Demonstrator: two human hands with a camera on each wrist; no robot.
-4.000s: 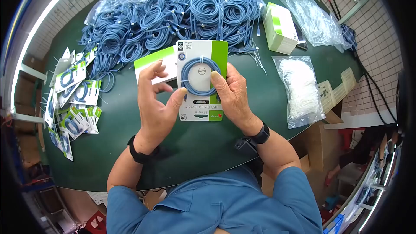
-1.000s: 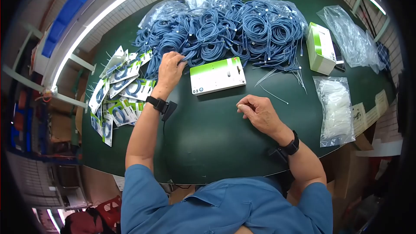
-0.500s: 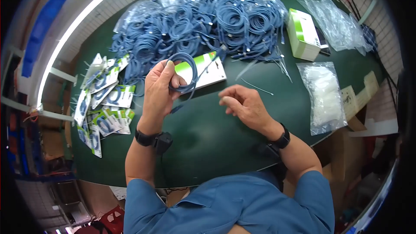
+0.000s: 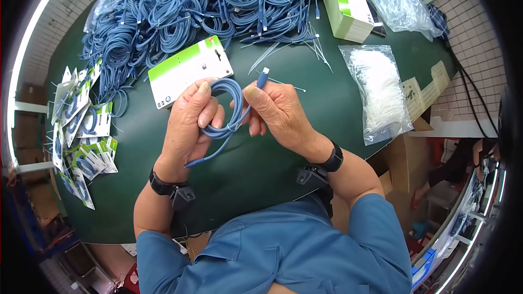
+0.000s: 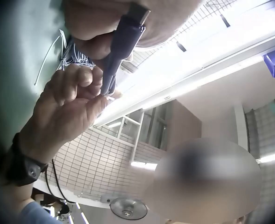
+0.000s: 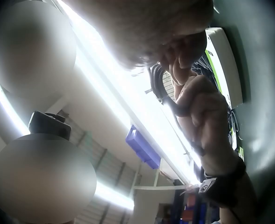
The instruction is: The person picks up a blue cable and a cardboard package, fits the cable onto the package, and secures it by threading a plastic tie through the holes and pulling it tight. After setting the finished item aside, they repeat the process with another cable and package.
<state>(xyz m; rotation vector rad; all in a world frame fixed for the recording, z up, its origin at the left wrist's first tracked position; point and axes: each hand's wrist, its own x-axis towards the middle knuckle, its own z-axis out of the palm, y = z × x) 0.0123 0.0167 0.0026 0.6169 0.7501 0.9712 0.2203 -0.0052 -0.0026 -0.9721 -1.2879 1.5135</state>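
A coiled blue USB cable (image 4: 238, 98) is held between both hands above the table. My left hand (image 4: 188, 117) grips the coil at its left side, thumb on top. With thumb and fingers my right hand (image 4: 280, 111) pinches one end of the cable just below its plug (image 4: 263, 78), whose metal tip points up and away. The cable's other end (image 4: 199, 161) hangs below the left hand. In the left wrist view a dark plug (image 5: 125, 39) shows close up. The right wrist view shows part of the coil (image 6: 160, 84) beside the fingers.
Behind the hands lies a green-and-white card stack (image 4: 188, 73), before a big heap of blue cables (image 4: 169, 8). Carded cables (image 4: 90, 160) pile up at left. On the right are a taller card stack (image 4: 348, 13), a bag of white ties (image 4: 376, 95) and loose ties (image 4: 321, 54).
The carded cable held earlier has left the hands. My left hand reached to the heap and brought back a coiled cable; my right hand has since moved in and pinched one end.
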